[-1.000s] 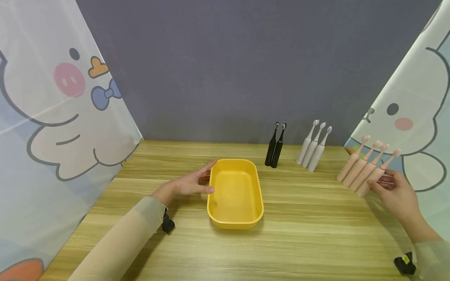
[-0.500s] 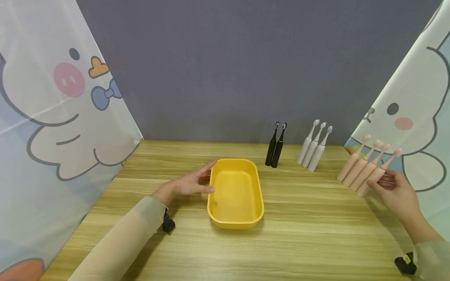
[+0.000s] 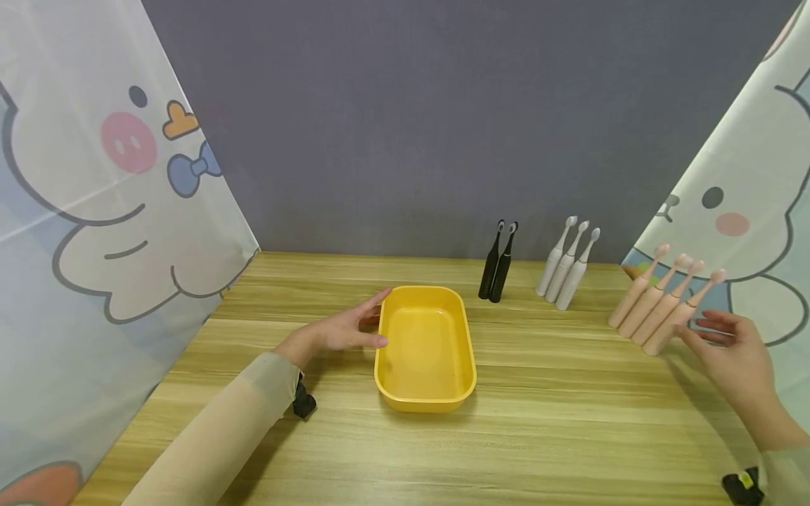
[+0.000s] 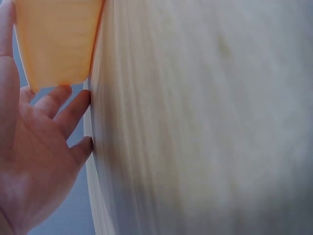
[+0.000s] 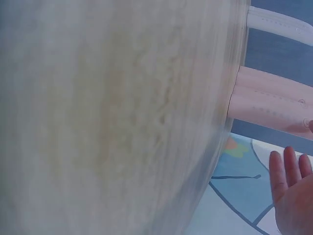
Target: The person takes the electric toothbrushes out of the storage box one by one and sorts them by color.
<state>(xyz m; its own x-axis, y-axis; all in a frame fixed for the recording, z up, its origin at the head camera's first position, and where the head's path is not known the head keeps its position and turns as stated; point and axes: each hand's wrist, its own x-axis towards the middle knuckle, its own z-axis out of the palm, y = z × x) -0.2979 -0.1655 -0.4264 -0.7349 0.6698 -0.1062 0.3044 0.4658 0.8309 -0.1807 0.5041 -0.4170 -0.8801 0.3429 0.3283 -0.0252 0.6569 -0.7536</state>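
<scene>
A yellow plastic basin (image 3: 424, 402) stands on the table, with my left hand (image 3: 342, 330) at its left side. The thumb and fingers are spread and touch the basin's wall (image 4: 58, 44). On the right, several pink electric toothbrushes (image 3: 648, 307) stand upright in a slanting row. My right hand (image 3: 734, 351) is beside the nearest one, fingers apart, holding nothing. In the right wrist view the right hand's fingers (image 5: 278, 178) are extended below the pink handles (image 5: 269, 100). Whether the thumb still touches the nearest toothbrush is hard to tell.
Three white electric toothbrushes (image 3: 562, 270) stand behind and left of the pink ones. Two black ones (image 3: 497, 270) stand further left, near the table's (image 3: 538, 429) back edge. A grey panel (image 3: 405, 126) rises behind, with cartoon-printed cloths (image 3: 126, 267) at both sides.
My right hand has loosened from the nearest pink toothbrush and moved slightly right, its fingers now apart. The left hand and the basin have stayed in place. The head view shifted slightly.
</scene>
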